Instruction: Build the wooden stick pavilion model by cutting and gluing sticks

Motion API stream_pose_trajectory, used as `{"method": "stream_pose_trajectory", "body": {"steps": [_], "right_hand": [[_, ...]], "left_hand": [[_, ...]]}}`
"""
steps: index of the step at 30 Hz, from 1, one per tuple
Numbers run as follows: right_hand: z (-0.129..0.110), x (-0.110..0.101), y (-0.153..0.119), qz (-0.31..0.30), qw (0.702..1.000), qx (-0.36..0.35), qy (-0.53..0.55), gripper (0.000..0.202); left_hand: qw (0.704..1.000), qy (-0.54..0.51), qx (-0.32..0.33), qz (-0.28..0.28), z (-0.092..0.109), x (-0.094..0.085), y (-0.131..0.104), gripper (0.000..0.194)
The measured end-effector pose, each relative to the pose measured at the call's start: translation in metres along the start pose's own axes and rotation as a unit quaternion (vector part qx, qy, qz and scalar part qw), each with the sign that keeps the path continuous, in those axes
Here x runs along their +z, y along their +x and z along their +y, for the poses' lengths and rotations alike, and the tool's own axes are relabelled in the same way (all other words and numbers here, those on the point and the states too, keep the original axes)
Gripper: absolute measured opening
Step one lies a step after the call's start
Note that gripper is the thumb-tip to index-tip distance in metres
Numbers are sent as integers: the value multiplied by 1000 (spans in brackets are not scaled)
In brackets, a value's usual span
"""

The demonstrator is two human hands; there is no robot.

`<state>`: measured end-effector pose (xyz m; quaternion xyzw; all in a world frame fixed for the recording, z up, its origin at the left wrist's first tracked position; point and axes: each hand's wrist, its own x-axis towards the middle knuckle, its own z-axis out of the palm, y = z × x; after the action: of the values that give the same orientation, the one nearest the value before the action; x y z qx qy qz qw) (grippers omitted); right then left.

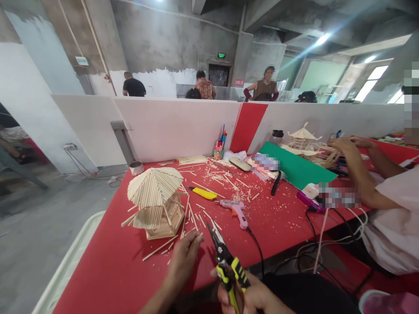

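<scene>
My right hand [244, 294] is closed around the yellow-and-black handles of a pair of pliers [225, 259], with the dark jaws pointing up and away from me. Just left of the jaws, my left hand [186, 255] is closed in a pinch, and whatever sits between its fingertips is too small to make out. Beyond that hand stands a small pavilion model [155, 203] built of thin wooden sticks, its roof sloping to several sides. Loose wooden sticks [196, 216] lie between the model and the pliers.
On the red table [108, 261] lie a yellow utility knife [204, 193] and a pink glue gun [235, 211] with a trailing cord. Behind are stick offcuts, a pen cup [218, 150] and a white partition [176, 126]. At right, a co-worker's hands touch another stick model [304, 135] behind a green board [294, 168].
</scene>
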<state>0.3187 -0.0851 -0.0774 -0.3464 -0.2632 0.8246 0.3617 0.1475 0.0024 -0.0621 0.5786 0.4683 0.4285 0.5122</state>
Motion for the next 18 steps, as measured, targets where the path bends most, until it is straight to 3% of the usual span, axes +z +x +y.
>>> {"method": "stream_pose_trajectory", "body": {"steps": [1, 3, 7, 10, 15, 18], "right_hand": [[-4, 2, 0, -7, 999, 2, 31, 62], [-12, 8, -1, -17, 998, -1, 57, 65], [-12, 12, 0, 14, 999, -12, 50, 65], [-5, 10, 1, 77, 997, -3, -10, 67], [1, 8, 3, 128, 985, 15, -118, 57], [3, 8, 6, 129, 984, 8, -122, 59]], "left_hand": [[997, 53, 46, 32, -3, 2, 5, 20], [982, 129, 116, 69, -5, 5, 12, 27], [968, 163, 167, 96, 1, 5, 12, 24], [981, 98, 122, 118, 7, 3, 8, 20], [988, -70, -58, 123, -1, 0, 9, 31], [990, -38, -19, 136, -7, 1, 14, 26]]}}
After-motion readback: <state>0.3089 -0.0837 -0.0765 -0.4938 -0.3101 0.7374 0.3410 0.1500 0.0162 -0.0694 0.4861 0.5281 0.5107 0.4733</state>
